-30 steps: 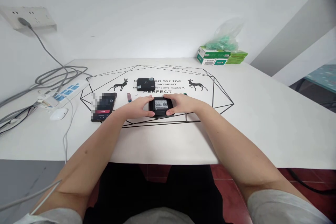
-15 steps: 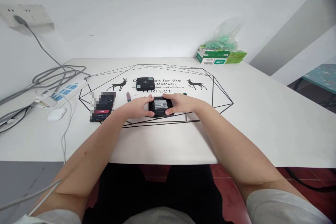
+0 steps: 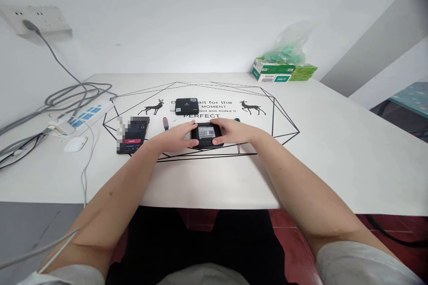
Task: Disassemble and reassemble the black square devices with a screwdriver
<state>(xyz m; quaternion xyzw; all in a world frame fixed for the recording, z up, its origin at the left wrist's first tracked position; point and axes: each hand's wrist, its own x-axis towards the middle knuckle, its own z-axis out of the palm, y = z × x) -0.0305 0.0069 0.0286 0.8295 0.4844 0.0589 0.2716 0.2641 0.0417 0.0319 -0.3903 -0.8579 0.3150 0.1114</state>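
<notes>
Both of my hands grip a black square electronic device (image 3: 206, 132) with a white printed label on its upper face. My left hand (image 3: 179, 136) holds its left edge, thumb at the near corner and fingers at the far one. On the opposite edge, my right hand (image 3: 236, 132) grips it the same way. Just behind lies a flat black square cover (image 3: 187, 106) with a small logo and stickers. A screwdriver with a reddish clear handle (image 3: 165, 123) is beyond my left hand. Partly hidden under my right hand is a green-handled screwdriver (image 3: 237, 120).
A phone (image 3: 134, 136) lies left of my left forearm. Farther left are a white earbud case (image 3: 75, 144), a power strip (image 3: 88, 116) and coiled grey cables (image 3: 72, 93). Green-and-white boxes (image 3: 272, 71) with a plastic bag (image 3: 287, 49) on top stand by the wall.
The whole view has shifted slightly, so things sit a little farther right. My hands keep the same hold on the black device.
</notes>
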